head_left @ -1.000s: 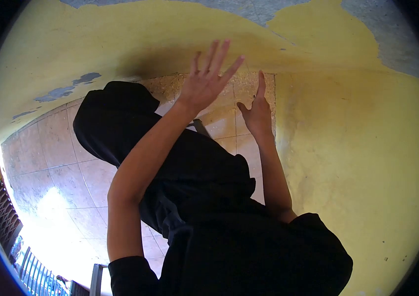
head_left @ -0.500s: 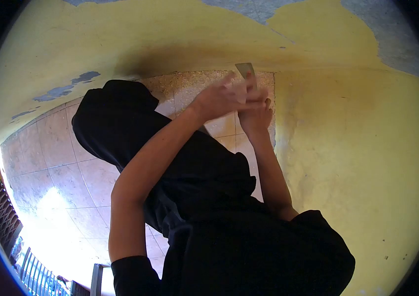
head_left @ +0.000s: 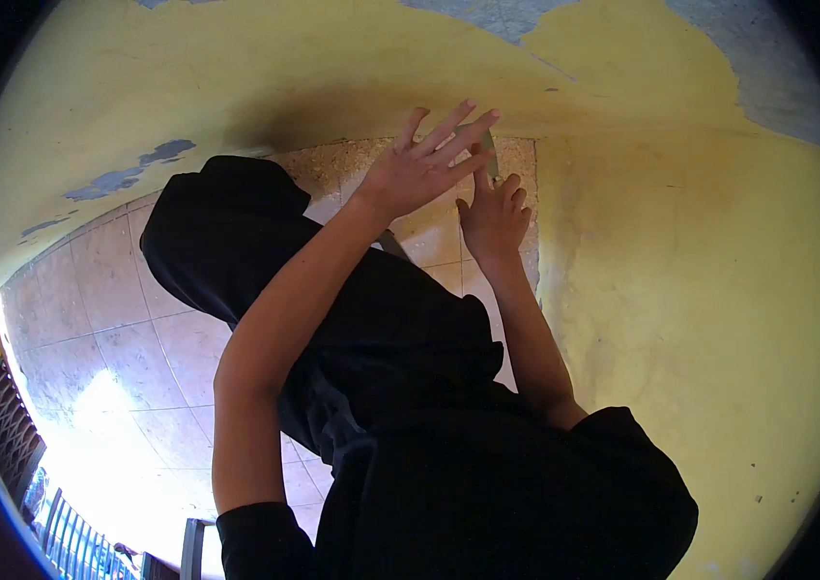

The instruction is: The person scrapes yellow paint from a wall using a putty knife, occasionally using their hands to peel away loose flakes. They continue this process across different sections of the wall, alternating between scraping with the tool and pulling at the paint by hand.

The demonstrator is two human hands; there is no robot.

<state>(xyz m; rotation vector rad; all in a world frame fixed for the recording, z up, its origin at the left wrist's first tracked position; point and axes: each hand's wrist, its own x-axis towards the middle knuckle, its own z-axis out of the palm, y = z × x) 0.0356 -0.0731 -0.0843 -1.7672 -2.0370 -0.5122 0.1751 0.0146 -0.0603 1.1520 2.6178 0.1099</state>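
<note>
My left hand is raised with its fingers spread, and nothing shows in it. To its right, my right hand has its index finger stretched up and its other fingers apart and partly bent. The left fingertips overlap the view just above the right index finger; whether the hands touch is unclear. A flat grey-green piece shows behind the fingers of both hands, partly hidden. I cannot make out what it is or whether a finger touches it.
Yellow walls with peeling patches meet a tiled floor. My black-clothed legs stretch below the hands. A dark grey bar shows beside my left forearm. Metal lattice and railings stand at the lower left.
My hands, blurred and overlapping before, have moved apart. The left hand has shifted left and up with its fingers fanned out, and the right hand's fingers now show more clearly.
</note>
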